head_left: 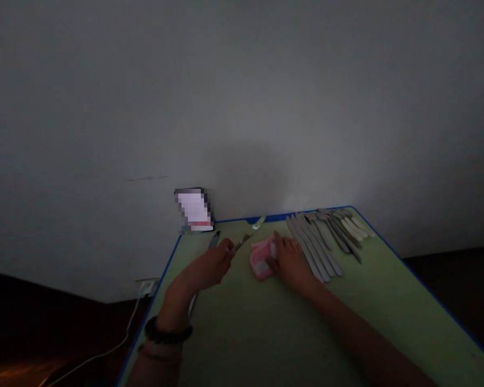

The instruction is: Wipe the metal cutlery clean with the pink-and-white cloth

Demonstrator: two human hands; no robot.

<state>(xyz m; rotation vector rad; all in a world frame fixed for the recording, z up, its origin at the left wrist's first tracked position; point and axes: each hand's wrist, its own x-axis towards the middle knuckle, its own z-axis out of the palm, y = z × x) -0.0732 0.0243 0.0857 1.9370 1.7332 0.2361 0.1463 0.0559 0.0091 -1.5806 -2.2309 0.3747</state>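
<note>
My left hand (213,263) is closed around the handle end of a slim metal piece of cutlery (239,245). It slants up and right, in line with a bright, blade-like end (259,223) near the table's back edge; dim light leaves its exact kind unclear. Fingers of my right hand (288,260) are bent over a folded pink cloth (262,259), gripping its right side against the table. Partly hidden beneath my left hand and wrist lies another long knife (214,239). Just right of my right hand, several table knives (317,252) lie side by side.
Spoons and other cutlery (339,231) lie beyond the knives, with pale-handled pieces (358,228) farthest right. A phone or tablet with a lit, blurred screen (194,208) leans on the wall at the back left. The green table (242,333) has a blue edge. A white cable (123,341) hangs from a wall socket (148,288).
</note>
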